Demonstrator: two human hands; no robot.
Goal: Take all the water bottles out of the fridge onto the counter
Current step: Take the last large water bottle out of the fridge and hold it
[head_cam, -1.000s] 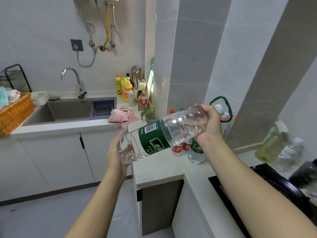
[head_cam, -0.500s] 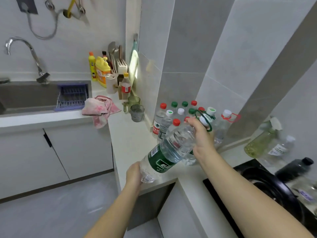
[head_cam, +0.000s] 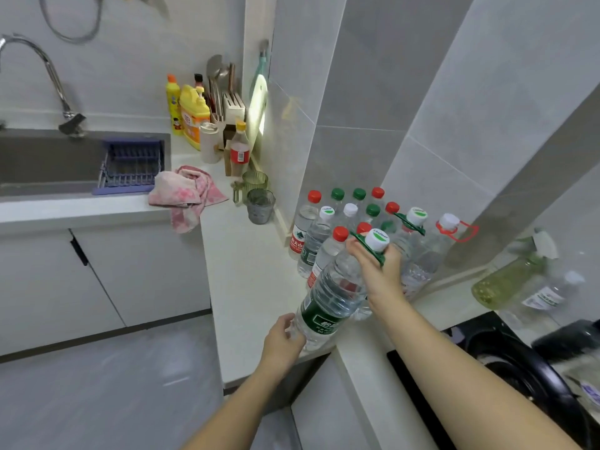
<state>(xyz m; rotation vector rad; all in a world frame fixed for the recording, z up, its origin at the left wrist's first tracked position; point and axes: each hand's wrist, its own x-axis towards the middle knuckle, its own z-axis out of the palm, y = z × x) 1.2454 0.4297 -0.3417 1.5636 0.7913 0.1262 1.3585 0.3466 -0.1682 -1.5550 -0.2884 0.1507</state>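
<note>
Head view.

A: What's in hand?

B: A big water bottle [head_cam: 331, 297], tilted, cap end up and away. The right hand [head_cam: 378, 271] is curled round its neck just under the cap [head_cam: 377, 239]. The left hand [head_cam: 282, 339] cups the base with its fingers wrapped on. The base hangs low over the front corner of the counter [head_cam: 246, 271]; I can't tell whether it touches.

A: How would you land it well?

B: Swing the base in from the edge before letting go, I'd say, since that corner leaves little margin. Bring it upright with the neck hand while the lower hand steers. The standing bottles [head_cam: 350, 216] crowd just behind, so I'd set it down in front of them rather than push in and topple one.

A: Any writing?

B: The white cap has a green mark with a short word, too blurred to spell. The dark green label [head_cam: 319, 319] carries white Chinese characters I can't read. One standing bottle has a red label [head_cam: 297, 242] with a green peak mark. The yellow jug [head_cam: 193, 121] by the wall shows a red panel, illegible.
</note>
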